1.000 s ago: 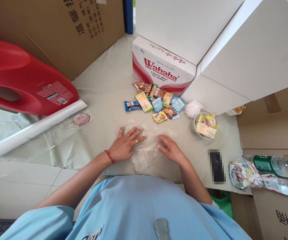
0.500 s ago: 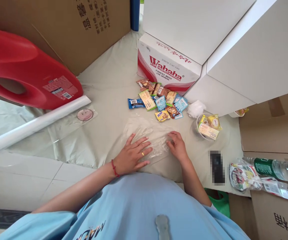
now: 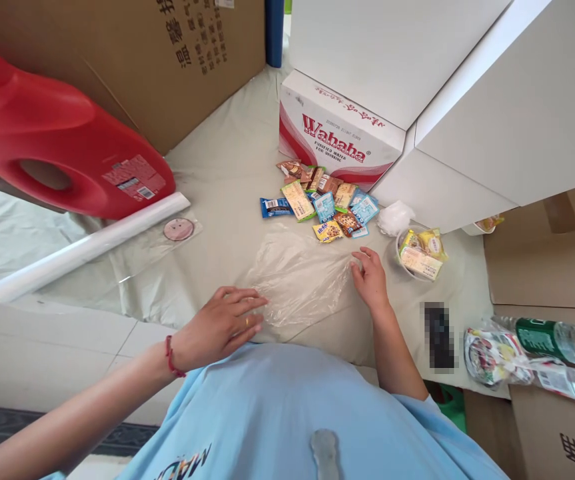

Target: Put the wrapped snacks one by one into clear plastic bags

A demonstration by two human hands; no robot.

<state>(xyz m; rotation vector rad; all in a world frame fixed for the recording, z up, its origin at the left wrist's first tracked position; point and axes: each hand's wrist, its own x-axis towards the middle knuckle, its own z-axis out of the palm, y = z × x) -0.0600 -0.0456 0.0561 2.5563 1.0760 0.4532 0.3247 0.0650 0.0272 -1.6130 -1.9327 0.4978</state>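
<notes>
A thin clear plastic sheet or bag (image 3: pixel 300 277) lies wrinkled on the pale cloth in front of me. My right hand (image 3: pixel 370 279) has its thumb and fingertips closed on the sheet's right edge, drawing it into creases. At the opposite side, my left hand (image 3: pixel 224 321) has its fingers stretched out, the tips touching or just over the sheet's lower left edge. Beyond the sheet is a pile of small wrapped snacks, among them a yellow packet (image 3: pixel 328 231), a blue packet (image 3: pixel 276 207) and a green-edged cracker packet (image 3: pixel 298 201).
A Wahaha water carton (image 3: pixel 324 130) stands behind the snacks. To the right are a crumpled white plastic bag (image 3: pixel 396 217), a tub of snacks (image 3: pixel 401 265), a blurred dark object (image 3: pixel 440 335) and bottles (image 3: pixel 562 340). A plastic roll (image 3: pixel 87 247) and red jug (image 3: pixel 87 127) occupy the left.
My left hand has slid left and off the middle of the sheet. My right hand has moved right and slightly away from me, and the sheet lies more spread out.
</notes>
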